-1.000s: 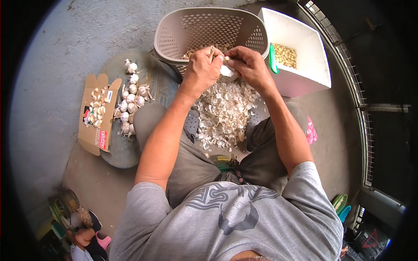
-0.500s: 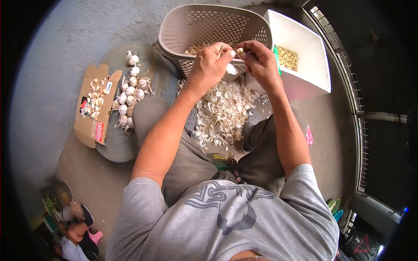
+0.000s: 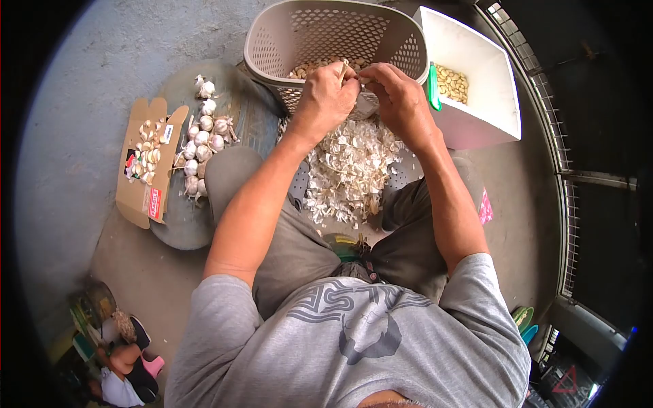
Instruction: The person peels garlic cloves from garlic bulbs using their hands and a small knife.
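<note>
My left hand [image 3: 326,98] is closed, with a slim pale stick-like piece [image 3: 343,69] poking up between thumb and forefinger. Facing it, my right hand [image 3: 403,102] pinches a garlic clove [image 3: 363,80], mostly covered by the fingers. The fingertips of both hands meet just over the near rim of a brown perforated basket [image 3: 275,83]. Garlic cloves [image 3: 314,66] lie inside this basket. Below my hands, a heap of papery garlic skins [image 3: 350,170] spreads over the floor between my legs.
Whole garlic bulbs [image 3: 202,137] rest on a round grey surface [image 3: 178,234] at left, beside a cardboard box [image 3: 129,197] holding loose cloves. Right of the basket, a white foam box [image 3: 486,81] contains peeled cloves [image 3: 451,84]; a green handle [image 3: 434,88] hangs at its edge. Another person [image 3: 126,364] appears lower left.
My hands have come together at the fingertips, and the right hand has turned inward over the clove, which was plainer to see before. The view has shifted slightly.
</note>
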